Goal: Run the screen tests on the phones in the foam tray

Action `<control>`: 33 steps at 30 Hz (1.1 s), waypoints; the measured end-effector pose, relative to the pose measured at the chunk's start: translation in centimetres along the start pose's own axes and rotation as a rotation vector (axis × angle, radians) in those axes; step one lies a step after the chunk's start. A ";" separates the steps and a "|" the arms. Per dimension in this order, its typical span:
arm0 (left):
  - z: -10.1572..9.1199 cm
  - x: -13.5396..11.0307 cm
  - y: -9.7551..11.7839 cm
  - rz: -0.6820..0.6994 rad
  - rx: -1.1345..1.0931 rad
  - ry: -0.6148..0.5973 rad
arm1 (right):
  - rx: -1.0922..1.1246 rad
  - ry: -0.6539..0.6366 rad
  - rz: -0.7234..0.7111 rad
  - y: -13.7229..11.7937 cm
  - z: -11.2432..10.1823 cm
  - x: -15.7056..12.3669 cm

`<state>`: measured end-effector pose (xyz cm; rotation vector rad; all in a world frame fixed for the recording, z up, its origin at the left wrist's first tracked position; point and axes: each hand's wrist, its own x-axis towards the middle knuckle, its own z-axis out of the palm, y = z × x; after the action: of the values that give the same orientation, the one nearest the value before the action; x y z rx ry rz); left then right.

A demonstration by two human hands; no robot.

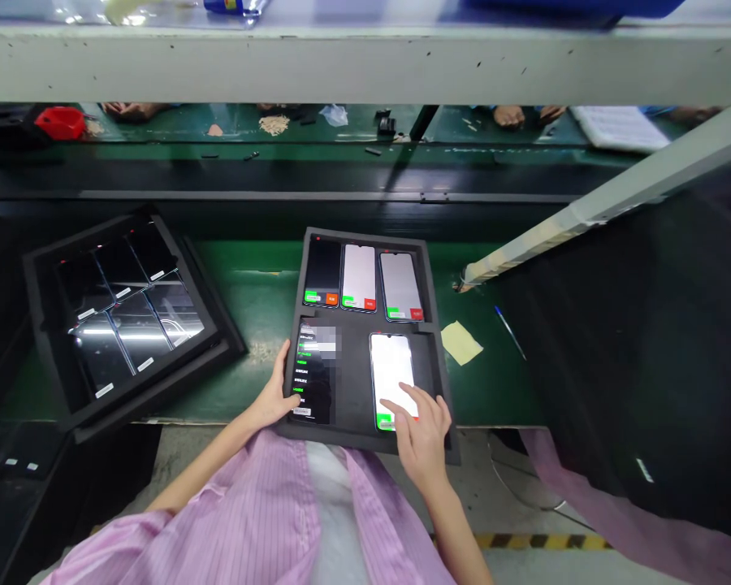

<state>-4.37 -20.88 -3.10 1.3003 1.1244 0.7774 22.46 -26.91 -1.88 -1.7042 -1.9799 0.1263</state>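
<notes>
A black foam tray (353,370) lies in front of me, tilted slightly, with its near edge at my body. My left hand (274,394) grips its left side, the thumb reaching over the rim onto a phone (313,374) with a dark screen of green and white text lines. Over the lower right phone (390,361), lit white, my right hand (423,426) spreads its fingers, fingertips at the screen. Three phones fill the upper row: a dark one (322,268), a white one (359,272) and a greyish one (400,280), each with green and red corner boxes.
Stacked trays (201,357) with several dark phones stand at the left. A yellow paper note (461,342) and a blue pen (510,333) lie at the right, near a slanted post (536,231). Beyond a conveyor, other people's hands (508,116) show under a shelf beam (365,69).
</notes>
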 end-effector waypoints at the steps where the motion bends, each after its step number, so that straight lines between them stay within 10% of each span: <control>1: 0.1 -0.1 0.2 -0.005 0.015 0.005 | 0.011 0.003 0.009 0.0 0.0 0.0; 14: 0.0 0.9 -1.1 0.031 0.122 0.080 | 0.034 0.088 0.250 2.3 -1.0 0.8; 25: -0.2 9.5 6.4 -0.104 0.944 0.187 | -0.237 -0.097 0.046 1.5 1.8 11.7; 33: 0.1 10.9 6.8 -0.087 1.104 0.237 | -0.262 -0.170 -0.022 -1.4 4.7 15.9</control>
<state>0.12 -9.73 1.46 2.0550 1.9127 0.1926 18.02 -10.92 -0.24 -1.8870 -2.2203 0.0033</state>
